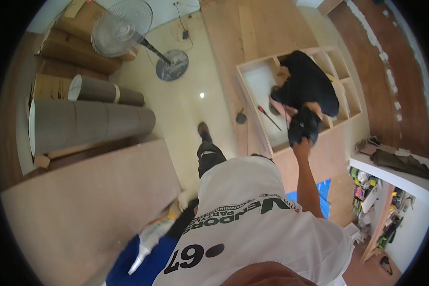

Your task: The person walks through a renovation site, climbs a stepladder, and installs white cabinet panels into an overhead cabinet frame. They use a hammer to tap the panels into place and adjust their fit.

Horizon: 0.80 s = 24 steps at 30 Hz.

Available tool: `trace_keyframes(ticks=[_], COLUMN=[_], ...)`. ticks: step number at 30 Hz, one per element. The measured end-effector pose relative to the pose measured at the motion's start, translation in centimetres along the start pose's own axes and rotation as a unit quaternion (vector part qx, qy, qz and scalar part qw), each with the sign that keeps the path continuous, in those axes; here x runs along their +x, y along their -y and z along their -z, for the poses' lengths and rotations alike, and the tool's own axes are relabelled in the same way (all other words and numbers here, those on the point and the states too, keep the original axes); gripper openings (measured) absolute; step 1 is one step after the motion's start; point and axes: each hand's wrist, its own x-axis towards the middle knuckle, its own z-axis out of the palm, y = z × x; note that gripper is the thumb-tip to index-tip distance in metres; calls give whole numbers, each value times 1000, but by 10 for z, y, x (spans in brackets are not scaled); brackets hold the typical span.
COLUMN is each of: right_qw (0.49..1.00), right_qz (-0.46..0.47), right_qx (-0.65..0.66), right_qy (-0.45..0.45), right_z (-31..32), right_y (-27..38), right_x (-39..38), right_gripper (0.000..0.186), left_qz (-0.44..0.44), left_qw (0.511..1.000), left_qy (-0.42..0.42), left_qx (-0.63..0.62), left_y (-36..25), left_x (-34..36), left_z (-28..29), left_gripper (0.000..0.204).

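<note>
Our right hand (pixel 302 146) reaches forward, fingers bent at the near edge of a black cap (pixel 303 125) worn by a co-worker (pixel 310 81); we cannot tell whether they pinch it. Beyond the hand, the co-worker crouches at a pale wooden frame (pixel 254 109). Left of the hand, a screwdriver (pixel 270 118) lies inside it. Farther left we see 2 grey rolls (pixel 93 121) and a fan (pixel 172 66).

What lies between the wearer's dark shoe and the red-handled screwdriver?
In the head view: pale floor, a brown board bearing a small dark object, then the wooden frame's left side.
</note>
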Motion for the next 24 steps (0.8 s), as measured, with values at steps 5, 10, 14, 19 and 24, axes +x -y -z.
trace_keyframes(ticks=[5, 10, 14, 19, 24], right_qw=[990, 969, 975, 970, 980], right_qz=[-93, 16, 72, 51, 82], right_qx=[80, 164, 163, 204, 153], right_qy=[-67, 186, 131, 119, 98], right_z=[-69, -100, -64, -79, -83], right_y=[68, 179, 274, 370, 461], right_x=[-13, -40, -17, 74, 214], right_gripper=[52, 38, 27, 22, 21], left_qz=[33, -94, -231, -304, -265], left_qw=[996, 995, 962, 913, 855], left_qy=[79, -15, 55, 154, 228], left_qx=[-4, -11, 131, 222, 384], left_y=[-41, -296, -447, -559, -613], left_x=[132, 221, 267, 306, 352], left_z=[56, 50, 14, -93, -196], left_gripper=[17, 14, 19, 18, 31])
